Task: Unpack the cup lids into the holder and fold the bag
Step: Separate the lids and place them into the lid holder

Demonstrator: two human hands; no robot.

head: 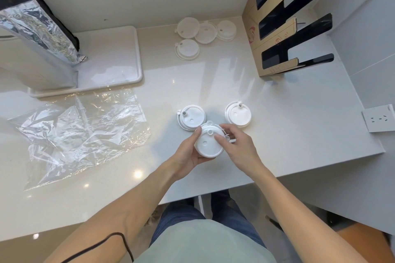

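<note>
**Loose lids, a light stack and a slippery bag**

While both hands work the same short stack of lids (208, 143) just above the near edge of the counter (277, 126), the chief risk is a fumble. The left hand (189, 153) cups the stack from below and the side, thumb on the rim; the right hand (239, 145) pinches its right edge, thumb on top. Neither hand is clenched hard, as far as the picture shows, and I judge the nested lids could slide apart and roll off the front of the counter.

Two more lids lie on the counter just behind the hands, one to the left (191, 117) and one to the right (237, 114); a careless sweep of either wrist could knock them aside. Four others (205, 33) sit in a loose cluster farther back, beside the cardboard holder (277, 28), which stands upright at the right rear. Its dark slots look empty from here (the insides are mostly hidden), so no lid appears loaded yet. The holder looks light and tall, and a stack pushed in at an angle might tip or shift it.

The clear bag (83, 132) lies flat, crumpled and unfolded, well to the left; being thin film, it may slide or spring open when folded.
</note>
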